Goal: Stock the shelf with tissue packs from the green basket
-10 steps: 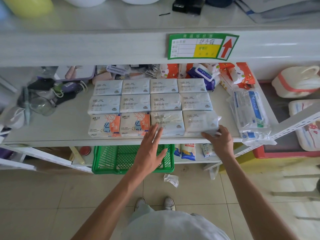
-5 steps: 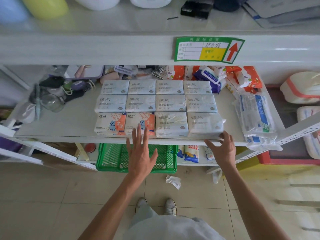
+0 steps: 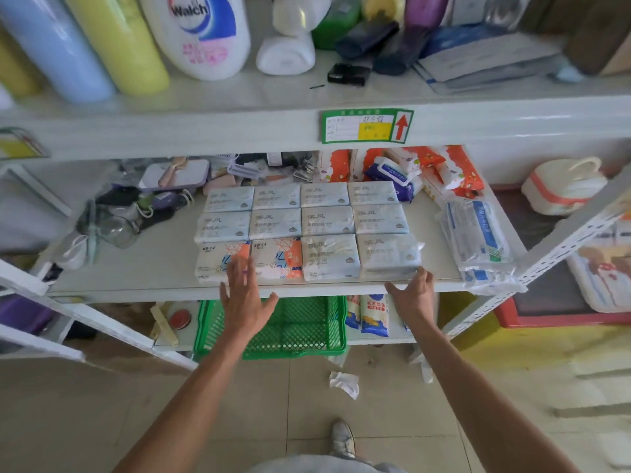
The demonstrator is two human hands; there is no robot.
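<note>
Both hands hover open at the front edge of a shelf [image 3: 143,268] stocked with tissue packs.

Head view: the tissue packs [image 3: 304,230] lie flat on the shelf in a tight block three rows deep and four across; the two front-left packs carry orange and blue print, the rest are pale blue. The left hand [image 3: 244,298] is in front of the printed packs, fingers spread, its fingertips overlapping their front edge; contact is unclear. The right hand [image 3: 415,293] sits at the shelf lip just before the front-right pack, fingers loosely apart, holding nothing. The green basket [image 3: 307,331] rests on the lower level, directly under the block, and looks empty. A crumpled scrap [image 3: 345,384] lies on the floor before it.
</note>
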